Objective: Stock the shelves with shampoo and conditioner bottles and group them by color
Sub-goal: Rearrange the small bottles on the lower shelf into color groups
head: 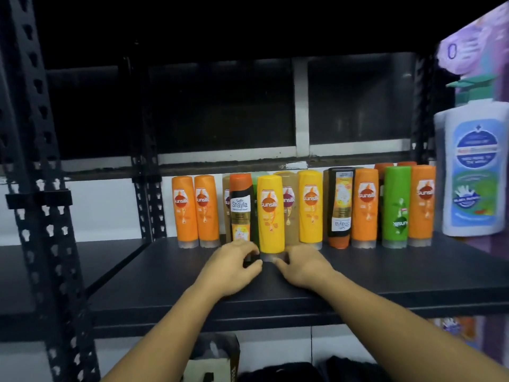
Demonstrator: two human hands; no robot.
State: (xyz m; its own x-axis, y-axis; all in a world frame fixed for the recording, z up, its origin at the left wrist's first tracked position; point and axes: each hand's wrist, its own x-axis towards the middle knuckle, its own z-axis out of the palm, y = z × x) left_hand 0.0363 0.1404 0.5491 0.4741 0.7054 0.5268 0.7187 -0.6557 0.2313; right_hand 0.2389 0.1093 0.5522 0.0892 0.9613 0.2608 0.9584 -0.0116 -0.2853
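A dark matte metal shelf point(385, 274) carried upright plastic bottles along its back edge, mostly orange bottles point(185, 210), with one green bottle point(395, 205). A yellow plastic bottle point(271, 213) and a black-and-orange bottle point(241, 205) stood slightly forward. A white pump bottle point(473, 172) stood at its right edge.

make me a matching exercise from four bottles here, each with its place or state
Things:
1. green bottle
2. white pump bottle
3. front yellow bottle
4. black bottle with upside-down label

Places or states:
A. far right of the view
B. between the left hand and right hand
C. stands on its orange cap
D. between two orange bottles

Pairs: 1-D, 2-A, 3-B, 4-C
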